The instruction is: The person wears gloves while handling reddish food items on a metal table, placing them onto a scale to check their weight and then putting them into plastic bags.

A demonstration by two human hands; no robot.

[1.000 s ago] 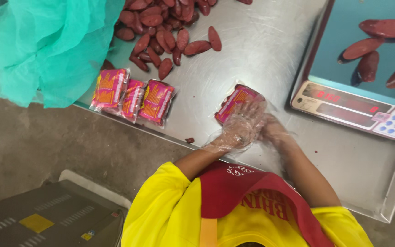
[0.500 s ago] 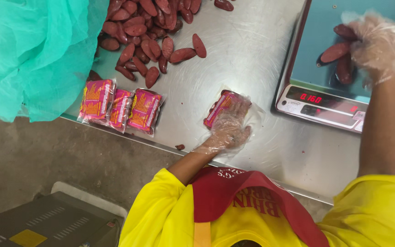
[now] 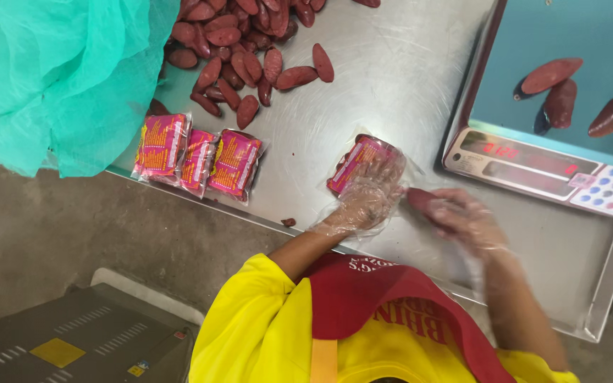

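— Two gloved hands mid-frame: left hand (image 3: 362,207) fingers pinching the pink packet (image 3: 360,162) open on the steel table (image 3: 391,78).
— Right hand (image 3: 466,220) fingers curled round a red sausage (image 3: 421,201); filling step, needing a careful slide inside.

Packet (image 3: 360,162): clear plastic pouch with a pink-and-yellow label, partly filled with dark red sausages. It lies flat on the steel desk (image 3: 391,78), tilted diagonally, with its near end under the fingers of the gloved left hand (image 3: 360,206).

Sausage (image 3: 423,201): dark red, elongated, gripped in the gloved right hand (image 3: 466,220), with its tip pointing toward the packet, just beside it.
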